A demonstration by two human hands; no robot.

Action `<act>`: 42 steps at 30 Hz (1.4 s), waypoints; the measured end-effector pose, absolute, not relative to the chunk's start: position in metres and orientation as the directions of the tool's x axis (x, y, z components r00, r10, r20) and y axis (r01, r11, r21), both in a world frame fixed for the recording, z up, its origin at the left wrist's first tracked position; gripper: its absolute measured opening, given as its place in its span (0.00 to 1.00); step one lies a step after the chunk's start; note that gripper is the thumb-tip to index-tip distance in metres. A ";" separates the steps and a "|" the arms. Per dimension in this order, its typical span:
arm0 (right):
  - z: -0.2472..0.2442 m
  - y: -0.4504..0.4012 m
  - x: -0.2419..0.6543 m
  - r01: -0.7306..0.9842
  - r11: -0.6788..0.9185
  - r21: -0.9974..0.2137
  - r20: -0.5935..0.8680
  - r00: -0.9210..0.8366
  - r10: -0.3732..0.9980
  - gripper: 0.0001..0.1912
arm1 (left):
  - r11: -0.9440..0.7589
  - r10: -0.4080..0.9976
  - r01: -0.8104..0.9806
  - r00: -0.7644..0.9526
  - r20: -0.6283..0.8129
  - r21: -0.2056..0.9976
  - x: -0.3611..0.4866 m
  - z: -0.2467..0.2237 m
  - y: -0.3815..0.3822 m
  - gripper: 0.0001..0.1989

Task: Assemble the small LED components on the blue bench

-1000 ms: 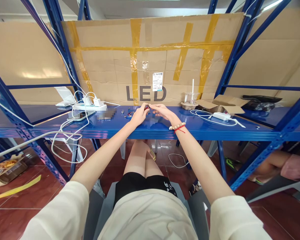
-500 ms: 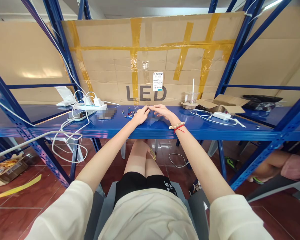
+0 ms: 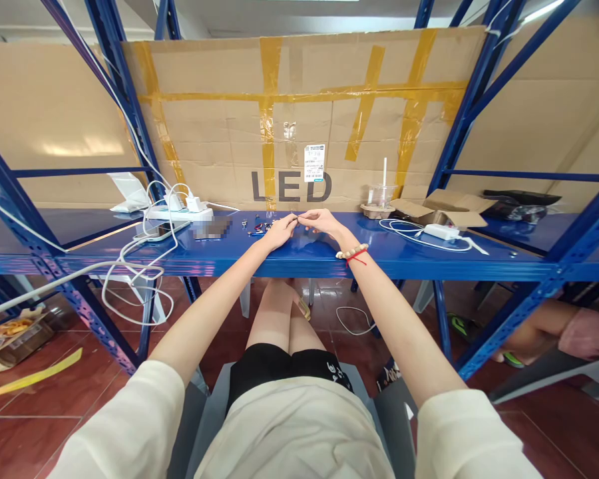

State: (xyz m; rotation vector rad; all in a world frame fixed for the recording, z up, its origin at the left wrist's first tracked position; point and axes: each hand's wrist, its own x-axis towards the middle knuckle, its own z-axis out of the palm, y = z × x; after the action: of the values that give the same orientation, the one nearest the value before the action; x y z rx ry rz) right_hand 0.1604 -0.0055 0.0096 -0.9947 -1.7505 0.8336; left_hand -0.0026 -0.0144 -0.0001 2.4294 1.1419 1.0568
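left hand pinches a small dark piece; right hand meets it, pinching or not i cannot tell.

I sit in bright light, a lamp glowing far right. Glare streaks the left cardboard; my table shines above a dimmer floor. Fine detail is soft between my left hand and right hand, one patch at left is pixelated, and the lens stretches my sleeves.
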 end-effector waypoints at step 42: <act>0.012 -0.008 0.163 0.310 0.284 -0.907 0.206 -0.260 0.943 0.21 | -0.691 0.718 0.558 0.456 0.525 0.460 -0.003 0.000 -0.012 0.11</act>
State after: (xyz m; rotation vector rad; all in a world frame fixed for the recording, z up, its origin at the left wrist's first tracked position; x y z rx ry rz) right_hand 0.1634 -0.0075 0.0117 -1.1441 -1.7443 0.9850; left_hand -0.0026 -0.0121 0.0001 2.4843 1.1077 1.0573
